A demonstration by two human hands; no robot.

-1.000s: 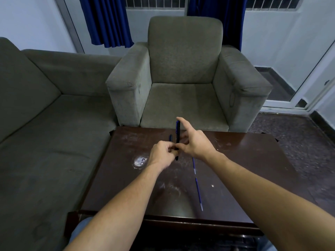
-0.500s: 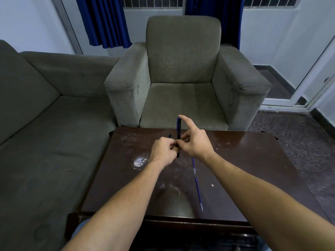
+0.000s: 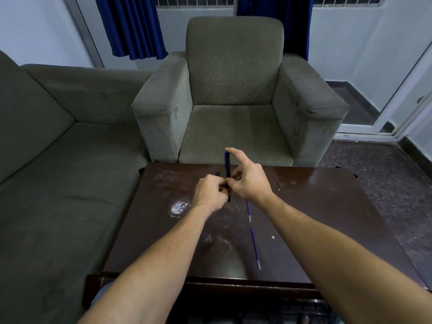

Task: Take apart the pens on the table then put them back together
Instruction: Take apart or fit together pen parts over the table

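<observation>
Above the dark wooden table (image 3: 315, 206) I hold a dark blue pen barrel (image 3: 227, 166) upright. My right hand (image 3: 250, 183) pinches its middle, with the index finger stretched up beside its top end. My left hand (image 3: 210, 191) is curled just left of it and grips a small dark pen piece (image 3: 218, 173) whose tip pokes out above the knuckles. The fingers of both hands meet at the barrel. A thin blue ink refill (image 3: 253, 235) lies loose on the table, running from under my right wrist toward the near edge.
A grey armchair (image 3: 233, 90) stands right behind the table. A grey sofa (image 3: 58, 160) runs along the left. A round white stain (image 3: 178, 206) marks the tabletop left of my hands. Blue curtains (image 3: 131, 26) hang at the back.
Both hands and the pen barrel stay almost in place; only the fingers shift slightly around the barrel. The refill on the table has not moved.
</observation>
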